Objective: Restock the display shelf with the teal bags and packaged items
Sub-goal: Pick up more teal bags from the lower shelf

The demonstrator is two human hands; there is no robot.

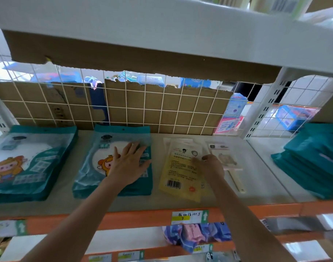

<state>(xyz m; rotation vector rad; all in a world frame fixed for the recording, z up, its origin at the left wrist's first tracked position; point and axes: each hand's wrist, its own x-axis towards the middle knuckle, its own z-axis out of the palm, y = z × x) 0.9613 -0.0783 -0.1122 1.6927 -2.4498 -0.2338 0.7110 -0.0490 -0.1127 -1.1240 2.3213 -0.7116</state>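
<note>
Two stacks of teal bags with cartoon prints lie flat on the grey shelf (260, 186): one at the far left (29, 163) and one in the middle (105, 148). My left hand (130, 163) rests flat on the middle stack, fingers spread. To its right lies a yellow packaged item (179, 178) with a barcode. My right hand (212, 166) has its fingers closed on that packet's upper right edge. A clear packet (228, 159) with a pale item lies just right of it. A third teal stack (313, 161) sits at the far right.
A white wire grid (124, 103) backed by torn cardboard closes the shelf's rear. A white shelf board (162, 35) hangs low overhead. The orange front rail (143, 218) carries price tags. Lower shelves hold purple and pink packs (196, 237).
</note>
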